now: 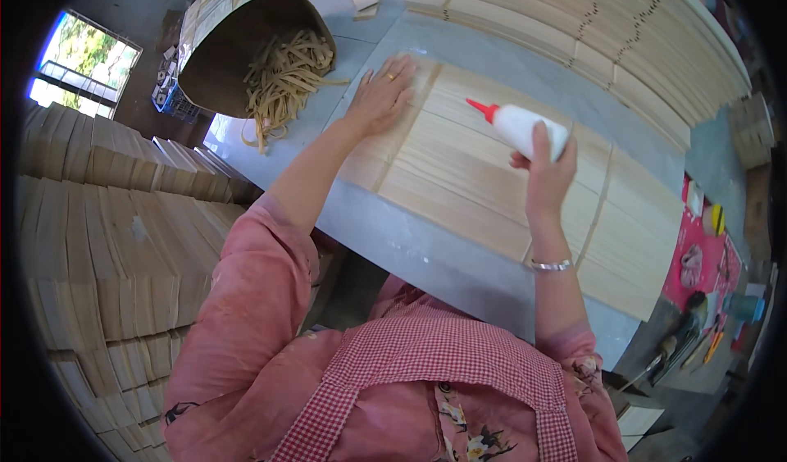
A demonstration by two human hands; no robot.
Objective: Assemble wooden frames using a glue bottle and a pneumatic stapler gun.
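A pale slatted wooden panel (484, 163) lies flat on the grey table (418, 245), with narrow grooves running across its slats. Near the panel's far left corner rests my left hand (383, 97), palm down and fingers stretched out, a ring on one finger. My right hand (548, 171) is wrapped round a white glue bottle (525, 127) with a red pointed nozzle. Tilted, the bottle is held above the middle of the panel, its nozzle aimed to the far left and apart from the wood as far as I can see.
Thin tan strips (287, 81) spill from a tipped round container (246, 7) at the far left. Stacked wooden panels (590, 31) line the table's far side. More stacked boards (106, 249) stand at the left. Assorted tools (684, 339) lie beside a pink cloth (697, 253) at the right.
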